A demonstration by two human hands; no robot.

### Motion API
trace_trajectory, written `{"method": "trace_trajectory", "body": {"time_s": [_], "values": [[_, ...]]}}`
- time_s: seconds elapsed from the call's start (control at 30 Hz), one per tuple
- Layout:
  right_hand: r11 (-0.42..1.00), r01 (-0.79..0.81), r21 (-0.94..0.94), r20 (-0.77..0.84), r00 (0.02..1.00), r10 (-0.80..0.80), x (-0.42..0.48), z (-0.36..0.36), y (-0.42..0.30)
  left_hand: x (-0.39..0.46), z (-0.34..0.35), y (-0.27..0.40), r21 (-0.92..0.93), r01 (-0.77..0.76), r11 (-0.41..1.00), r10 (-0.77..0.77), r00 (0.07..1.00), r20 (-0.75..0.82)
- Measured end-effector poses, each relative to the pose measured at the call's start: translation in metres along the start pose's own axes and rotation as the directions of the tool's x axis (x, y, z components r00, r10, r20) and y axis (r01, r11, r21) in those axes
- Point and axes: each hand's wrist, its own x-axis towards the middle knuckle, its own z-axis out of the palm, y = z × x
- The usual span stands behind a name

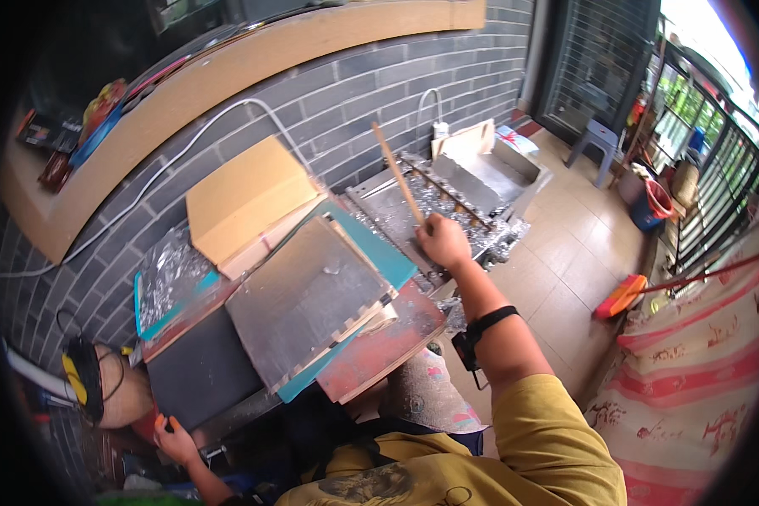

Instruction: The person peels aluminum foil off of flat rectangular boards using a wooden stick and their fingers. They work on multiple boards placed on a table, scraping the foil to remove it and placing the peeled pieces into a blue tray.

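Note:
My right hand (444, 240) is closed around a thin wooden stick (395, 172), which points up and away toward the brick wall. Beneath the stick lies a metal machine bed (386, 205) strewn with silvery foil scraps (439, 201). My left hand (177, 441), with orange covers on its fingertips, is near the front left corner of a black flat board (203, 367); its fingers look apart and nothing shows in them. Between the hands, a grey metal-faced plate (307, 297) rests on a stack with a teal sheet (379, 250) and a worn red board (389, 341).
An open cardboard box (250, 196) stands behind the stack, beside a teal tray (145, 310) of foil pieces in clear plastic. A metal tray (487, 174) is beyond the machine. Along the right are a plastic stool (594, 145), a broom (620, 296) and a striped cloth (683, 379).

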Motion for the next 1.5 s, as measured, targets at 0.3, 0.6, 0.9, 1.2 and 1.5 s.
{"method": "trace_trajectory", "body": {"time_s": [0.3, 0.6, 0.9, 1.2, 1.5], "values": [[0.997, 0.064, 0.039, -0.054, 0.997, -0.062, 0.002, 0.003, 0.011, 0.003, -0.002, 0.015, 0.01, 0.054, 0.999, -0.054, 0.997, 0.061], [0.999, 0.026, 0.047, 0.069, 0.997, -0.029, 0.003, -0.001, 0.006, 0.001, -0.003, 0.008, 0.014, 0.047, 0.999, -0.048, 0.997, 0.055], [0.991, 0.114, 0.071, -0.119, 0.987, -0.105, 0.004, 0.009, 0.018, 0.002, 0.0, 0.009, 0.0, 0.015, 1.0, -0.015, 0.998, 0.054], [0.993, 0.092, 0.077, -0.118, 0.99, -0.083, 0.002, 0.009, 0.02, 0.007, 0.001, 0.01, -0.008, 0.007, 1.0, -0.007, 0.998, 0.062], [0.902, 0.267, 0.339, -0.162, 0.961, -0.224, -0.002, -0.008, 0.029, 0.004, 0.004, 0.011, -0.021, -0.052, 0.998, 0.052, 0.998, -0.03]]}}
